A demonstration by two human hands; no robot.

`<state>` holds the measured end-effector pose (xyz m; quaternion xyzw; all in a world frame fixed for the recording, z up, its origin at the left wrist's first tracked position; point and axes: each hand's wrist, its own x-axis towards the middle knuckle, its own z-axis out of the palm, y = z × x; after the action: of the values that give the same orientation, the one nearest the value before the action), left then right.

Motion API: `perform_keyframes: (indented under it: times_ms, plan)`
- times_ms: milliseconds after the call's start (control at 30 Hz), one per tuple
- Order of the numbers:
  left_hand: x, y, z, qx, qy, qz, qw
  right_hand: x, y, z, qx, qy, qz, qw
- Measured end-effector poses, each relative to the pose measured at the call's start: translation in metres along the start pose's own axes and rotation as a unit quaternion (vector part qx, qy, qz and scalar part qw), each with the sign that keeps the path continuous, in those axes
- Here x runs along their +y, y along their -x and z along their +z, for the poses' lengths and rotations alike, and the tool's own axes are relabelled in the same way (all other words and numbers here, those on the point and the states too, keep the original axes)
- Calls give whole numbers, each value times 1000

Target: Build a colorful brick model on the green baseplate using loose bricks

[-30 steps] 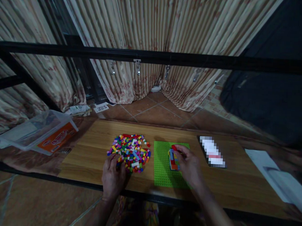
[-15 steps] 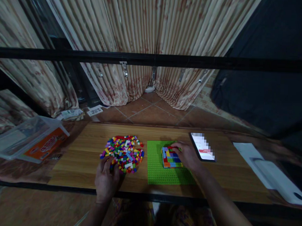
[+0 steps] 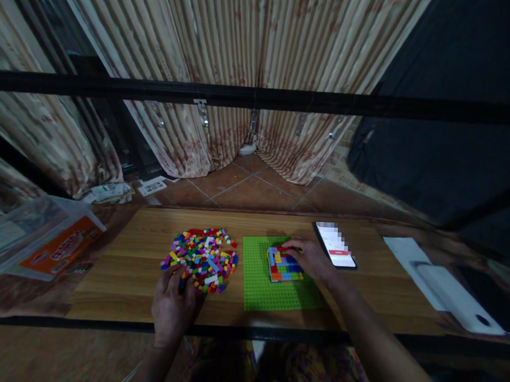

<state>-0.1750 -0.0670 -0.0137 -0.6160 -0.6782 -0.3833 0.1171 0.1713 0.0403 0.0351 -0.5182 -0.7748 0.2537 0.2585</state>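
Resting on the near edge of the wooden table [image 3: 360, 308], the left hand [image 3: 171, 305] is lying with its fingers loosely curled and their tips touching the near side of the heap of small coloured bricks [image 3: 201, 257]; whether a brick is pinched between them cannot be told from this view. The right hand [image 3: 313, 260] is pressing down on the far right part of the block of joined bricks [image 3: 283, 265], its fingers spread flat over the top and not clenched around anything. That multicoloured block is sitting on the green baseplate [image 3: 271, 290], towards its far right corner, and the baseplate is lying flat on the table just to the right of the loose heap. A phone [image 3: 335, 252] with a lit screen is lying just beyond the right hand, close to the baseplate's far right corner. A clear plastic box [image 3: 37, 240] with an orange label is standing off the left end of the table, well apart from the bricks. White sheets and a pale object [image 3: 445, 284] are lying at the right end. A black bar [image 3: 259, 98] is crossing the view above, with striped curtains [image 3: 227, 43] hanging behind it
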Motion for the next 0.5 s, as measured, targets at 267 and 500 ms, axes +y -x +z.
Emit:
perform_keyframes:
  times_ms: [267,500]
  plan:
    - [0,0,1,2,3,0,1000,11,4,0,-6,-23,34,999]
    - [1,0,-1,-15,8,-7,1000,18,8,-1,19,-21,45,999]
